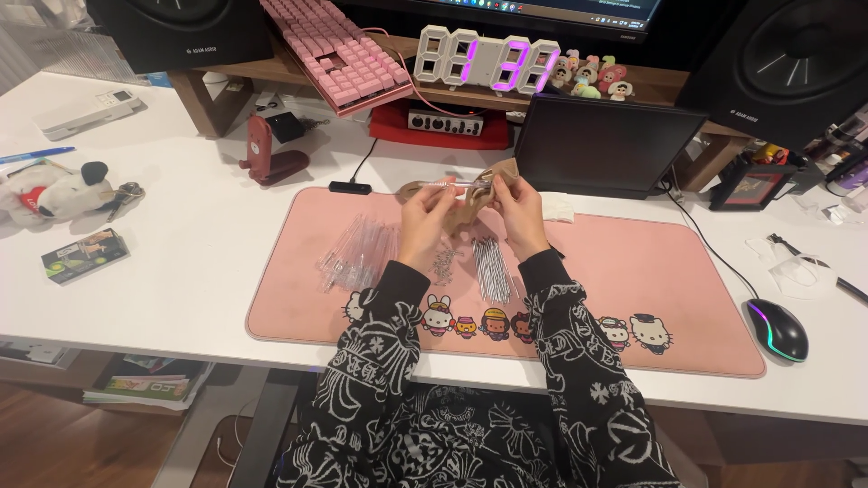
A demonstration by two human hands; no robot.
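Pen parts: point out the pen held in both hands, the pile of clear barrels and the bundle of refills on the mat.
pen (457, 183), head view, middle of its barrel.
clear barrels (357, 253), head view, centre of pile.
refills (493, 268), head view, mid-bundle.

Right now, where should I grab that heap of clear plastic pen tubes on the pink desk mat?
Probably pinch a few clear plastic pen tubes at mid-length, coming from above with the left hand. They lie loosely fanned on the pink desk mat, ends pointing toward and away from you, so fingers should close across their width.
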